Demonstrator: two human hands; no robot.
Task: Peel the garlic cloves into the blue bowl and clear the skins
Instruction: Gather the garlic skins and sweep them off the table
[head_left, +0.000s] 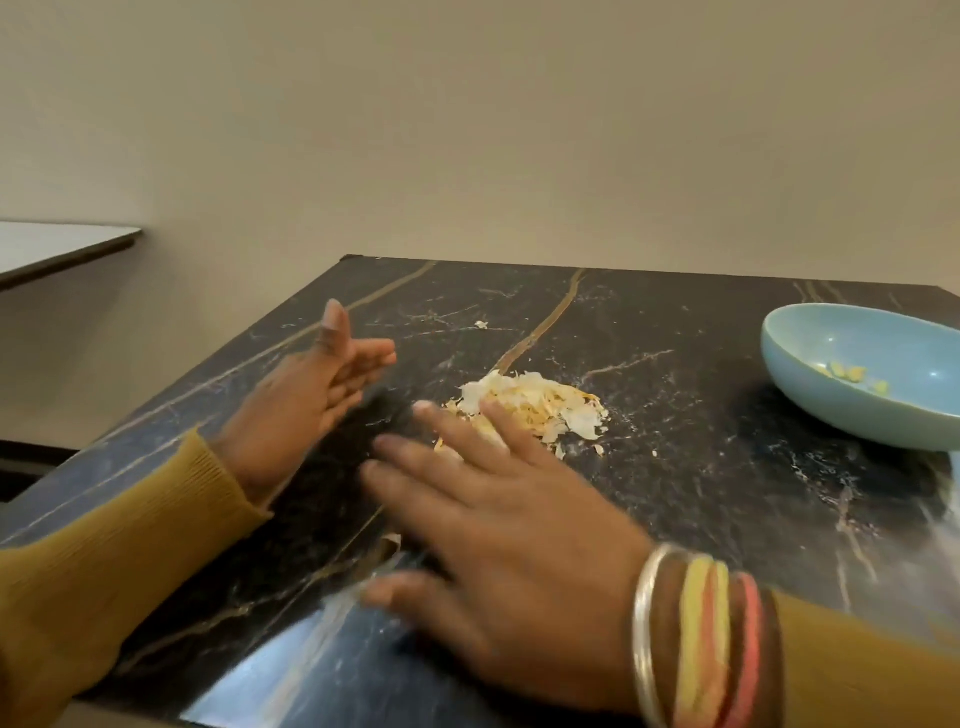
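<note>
The right hand (498, 525), bangles (701, 639) at its wrist, lay flat near the tabletop's (675, 493) near edge, fingers spread, holding nothing, fingertips at the skins (535, 402) piled mid-table. By the left edge the left hand (306, 400) stood on its side, fingers straight and together, thumb up, empty. The bowl (810, 415) sat at the right edge, a few cloves (852, 373) inside. 1 scrap (481, 325) lay beyond the pile.

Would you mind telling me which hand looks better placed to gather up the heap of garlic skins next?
Probably the right hand: its spread fingers lie against the skin heap, while the left hand stands open, apart from it.
</note>
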